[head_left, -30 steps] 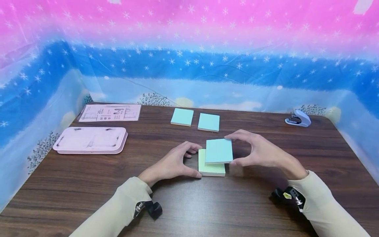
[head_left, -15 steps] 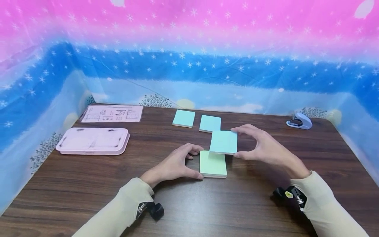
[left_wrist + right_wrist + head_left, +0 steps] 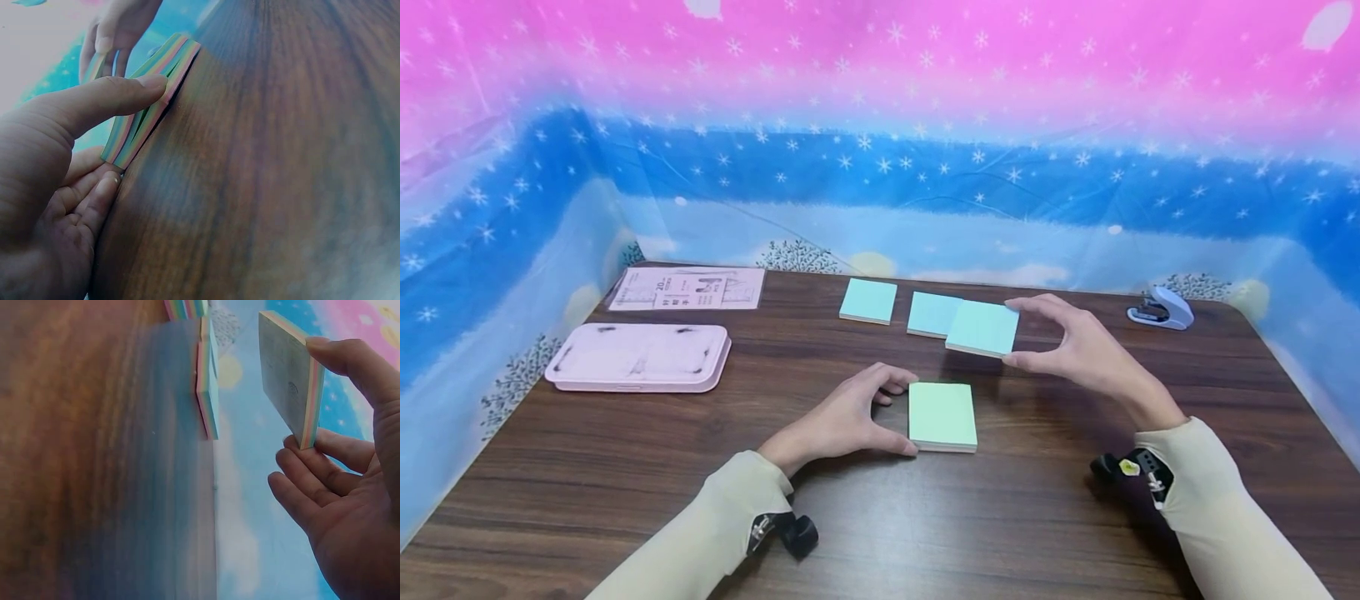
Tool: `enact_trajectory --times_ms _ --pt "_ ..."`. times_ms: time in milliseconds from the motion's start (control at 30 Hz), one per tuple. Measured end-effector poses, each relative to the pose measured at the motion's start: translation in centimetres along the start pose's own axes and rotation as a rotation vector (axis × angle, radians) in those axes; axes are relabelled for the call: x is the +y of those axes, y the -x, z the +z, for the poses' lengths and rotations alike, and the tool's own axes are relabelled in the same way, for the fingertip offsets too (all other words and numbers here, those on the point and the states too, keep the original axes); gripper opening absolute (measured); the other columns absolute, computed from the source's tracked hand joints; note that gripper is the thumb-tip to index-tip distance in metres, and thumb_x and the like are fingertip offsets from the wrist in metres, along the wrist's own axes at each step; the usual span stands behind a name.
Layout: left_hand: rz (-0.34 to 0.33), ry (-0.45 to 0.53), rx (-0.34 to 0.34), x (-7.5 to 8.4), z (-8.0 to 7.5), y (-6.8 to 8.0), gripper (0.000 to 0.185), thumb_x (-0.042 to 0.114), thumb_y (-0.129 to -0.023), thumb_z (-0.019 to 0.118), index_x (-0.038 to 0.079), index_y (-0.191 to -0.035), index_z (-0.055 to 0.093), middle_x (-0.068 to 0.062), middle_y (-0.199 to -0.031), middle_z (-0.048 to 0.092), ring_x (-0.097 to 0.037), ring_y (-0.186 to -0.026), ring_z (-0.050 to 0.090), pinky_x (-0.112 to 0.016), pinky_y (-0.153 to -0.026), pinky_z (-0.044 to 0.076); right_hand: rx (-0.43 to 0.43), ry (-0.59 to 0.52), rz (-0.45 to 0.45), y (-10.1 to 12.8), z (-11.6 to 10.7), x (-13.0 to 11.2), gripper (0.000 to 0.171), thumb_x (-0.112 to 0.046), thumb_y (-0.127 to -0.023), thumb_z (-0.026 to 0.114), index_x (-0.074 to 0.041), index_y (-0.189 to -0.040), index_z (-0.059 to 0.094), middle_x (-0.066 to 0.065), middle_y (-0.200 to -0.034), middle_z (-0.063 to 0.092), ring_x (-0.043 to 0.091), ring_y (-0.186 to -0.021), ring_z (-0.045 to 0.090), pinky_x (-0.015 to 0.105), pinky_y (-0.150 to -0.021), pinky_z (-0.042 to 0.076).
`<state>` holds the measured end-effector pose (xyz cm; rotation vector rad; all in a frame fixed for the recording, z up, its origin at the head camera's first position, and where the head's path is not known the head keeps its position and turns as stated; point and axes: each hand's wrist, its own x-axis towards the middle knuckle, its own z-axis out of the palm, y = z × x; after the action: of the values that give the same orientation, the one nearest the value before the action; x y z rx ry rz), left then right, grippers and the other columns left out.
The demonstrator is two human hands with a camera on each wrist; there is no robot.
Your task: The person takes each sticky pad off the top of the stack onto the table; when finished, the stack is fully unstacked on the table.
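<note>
My right hand point(image 3: 1086, 346) pinches a blue-topped sticky note pad point(image 3: 982, 328) between thumb and fingers. That pad is raised above the table, and in the right wrist view its pale underside and striped edge show. Nearer me lies a stack of green-topped sticky note pads point(image 3: 942, 417), pinched at its left side by my left hand point(image 3: 850, 417). A gap between layers of the stack point(image 3: 150, 103) shows in the left wrist view. Two more blue-topped pads lie at the back, a left pad point(image 3: 868, 301) and a right pad point(image 3: 931, 313) partly hidden behind the held one.
A pink case point(image 3: 638, 358) lies at the left of the wooden table point(image 3: 880, 533), with a pink printed card point(image 3: 688, 288) behind it. A small white stapler point(image 3: 1161, 308) stands at the back right. Patterned cloth point(image 3: 850, 225) hangs around the table's back and sides.
My right hand has carried the blue-topped pad away from above the green-topped stack, toward the back and right. The green top is now fully uncovered. My left hand has stayed at the stack.
</note>
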<state>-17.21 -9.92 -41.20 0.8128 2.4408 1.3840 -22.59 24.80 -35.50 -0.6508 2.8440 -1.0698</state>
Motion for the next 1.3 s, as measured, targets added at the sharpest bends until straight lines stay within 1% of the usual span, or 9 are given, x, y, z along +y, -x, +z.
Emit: enact_trajectory --times_ms 267,633,967,1167,1300 --pt "0.002 0.002 0.002 0.1 0.0 -0.1 0.082 0.027 -0.075 0.098 0.009 -0.145 0.058 0.0 -0.137 0.06 -0.019 -0.125 0.058 -0.035 -0.107 0.05 0.029 -0.028 0.05 -0.7 -0.5 0.6 0.075 -0.049 -0.087 0.087 -0.025 -0.152 0.057 0.003 -0.151 0.055 0.032 -0.138 0.051 0.065 -0.11 0.042" --pt "0.004 0.0 0.008 0.2 -0.1 -0.1 0.08 0.027 -0.075 0.098 0.01 -0.144 0.059 0.0 -0.136 0.06 -0.018 -0.124 0.058 -0.035 -0.107 0.05 0.038 -0.057 0.084 -0.8 -0.6 2.1 0.079 -0.047 -0.086 0.089 -0.02 -0.153 0.056 0.007 -0.152 0.055 0.034 -0.14 0.051 0.064 -0.112 0.04" --pt "-0.005 -0.002 0.009 0.0 0.0 0.0 0.08 0.028 -0.075 0.098 0.012 -0.143 0.059 0.001 -0.136 0.06 -0.018 -0.124 0.058 -0.035 -0.107 0.05 0.007 -0.031 0.082 -0.9 -0.3 3.2 0.081 -0.046 -0.088 0.087 -0.014 -0.155 0.054 0.012 -0.155 0.052 0.039 -0.14 0.05 0.067 -0.111 0.04" --pt "-0.005 -0.002 0.009 0.0 0.1 -0.1 0.08 0.028 -0.074 0.098 0.012 -0.143 0.06 0.001 -0.136 0.06 -0.018 -0.124 0.058 -0.035 -0.107 0.05 -0.013 -0.016 0.092 -0.9 -0.2 3.7 0.081 -0.047 -0.089 0.086 -0.016 -0.156 0.054 0.013 -0.156 0.05 0.039 -0.14 0.05 0.067 -0.11 0.041" --pt "0.002 -0.01 0.012 0.0 0.2 -0.2 0.081 0.028 -0.074 0.099 0.011 -0.143 0.06 0.0 -0.135 0.06 -0.019 -0.123 0.058 -0.034 -0.107 0.05 -0.026 -0.01 0.097 -0.9 -0.3 3.8 0.083 -0.049 -0.089 0.085 -0.015 -0.157 0.052 0.014 -0.155 0.05 0.04 -0.14 0.048 0.067 -0.11 0.04"
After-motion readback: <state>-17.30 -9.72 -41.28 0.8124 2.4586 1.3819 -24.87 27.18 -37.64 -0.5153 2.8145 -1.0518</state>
